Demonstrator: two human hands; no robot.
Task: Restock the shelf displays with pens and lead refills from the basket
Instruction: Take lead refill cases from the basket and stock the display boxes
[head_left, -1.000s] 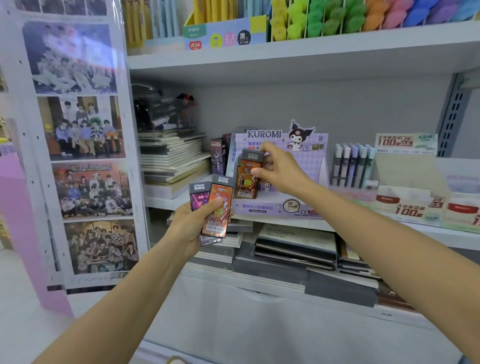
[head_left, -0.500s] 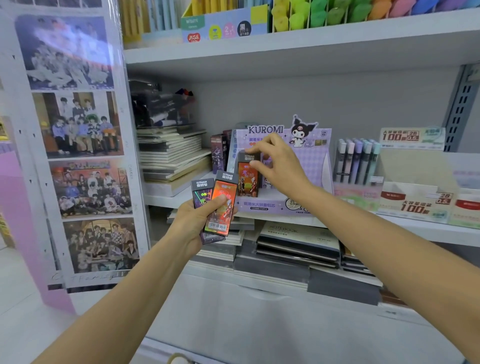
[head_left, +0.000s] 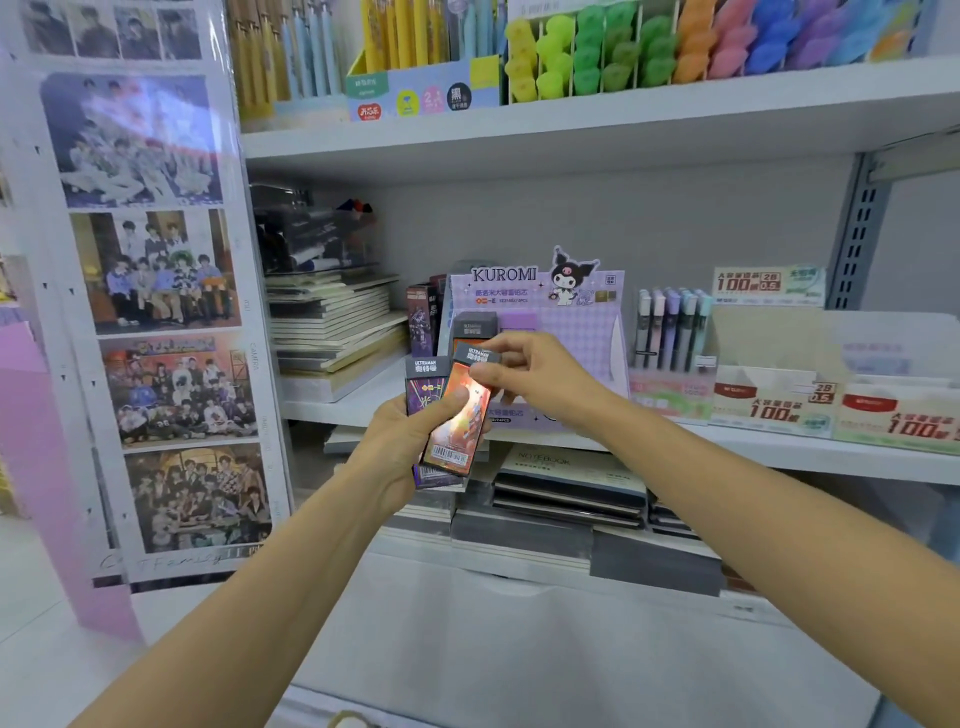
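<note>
My left hand (head_left: 402, 441) grips two flat lead refill packs in front of the middle shelf: an orange pack (head_left: 460, 431) in front and a purple pack (head_left: 422, 387) behind it. My right hand (head_left: 530, 374) pinches the dark top end of the orange pack. Behind the hands stands the purple Kuromi display box (head_left: 566, 322) on the shelf, with a dark-capped refill pack (head_left: 471, 327) standing in its left side. More dark packs (head_left: 423, 312) stand just left of the box.
Stacked notebooks (head_left: 337, 327) fill the shelf's left part. Pastel pens (head_left: 670, 327) and cream lead-refill cartons (head_left: 774, 395) stand to the right. Notebooks (head_left: 566, 483) lie on the shelf below. A photo poster panel (head_left: 156, 312) borders the left.
My right hand left a refill pack in the Kuromi box, drew back toward me and took hold of the top of the orange pack in my left hand.
</note>
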